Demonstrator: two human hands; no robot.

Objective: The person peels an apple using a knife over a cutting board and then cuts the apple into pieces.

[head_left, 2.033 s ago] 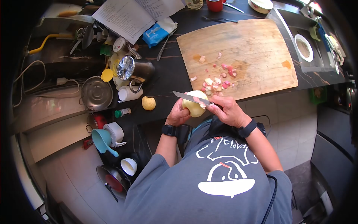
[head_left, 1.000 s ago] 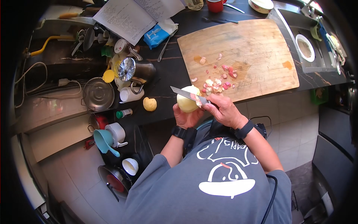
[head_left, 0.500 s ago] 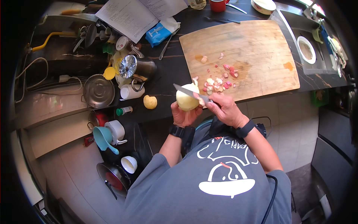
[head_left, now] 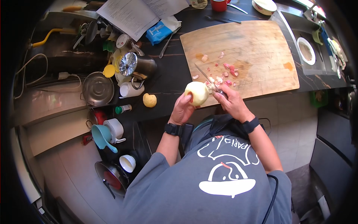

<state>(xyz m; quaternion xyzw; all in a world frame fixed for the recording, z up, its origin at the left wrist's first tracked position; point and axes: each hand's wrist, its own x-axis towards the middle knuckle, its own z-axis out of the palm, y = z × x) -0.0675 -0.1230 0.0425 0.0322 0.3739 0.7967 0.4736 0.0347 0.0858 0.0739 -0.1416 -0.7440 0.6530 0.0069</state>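
A large pale, peeled round fruit [head_left: 197, 93] with a small reddish patch is held in my left hand [head_left: 182, 109], near the front edge of the wooden cutting board [head_left: 257, 48]. My right hand [head_left: 234, 102] grips a knife [head_left: 204, 73] just right of the fruit, its blade pointing up and to the left over the board. Pink and whitish peel scraps [head_left: 226, 74] lie on the board beyond my hands. A smaller yellowish round piece [head_left: 149, 100] rests on the dark counter to the left.
Left of the board stand a metal pot [head_left: 143, 67], a white cup [head_left: 131, 90] and a green-capped bottle [head_left: 123, 109]. Papers [head_left: 128, 16] and a blue packet [head_left: 158, 33] lie at the back. A red mug [head_left: 219, 5] stands behind the board; a sink [head_left: 317, 56] is at right.
The knife has left the fruit's face and tipped more upright, on its right side. The fruit has turned, showing a reddish patch, and moved slightly right with my left hand.
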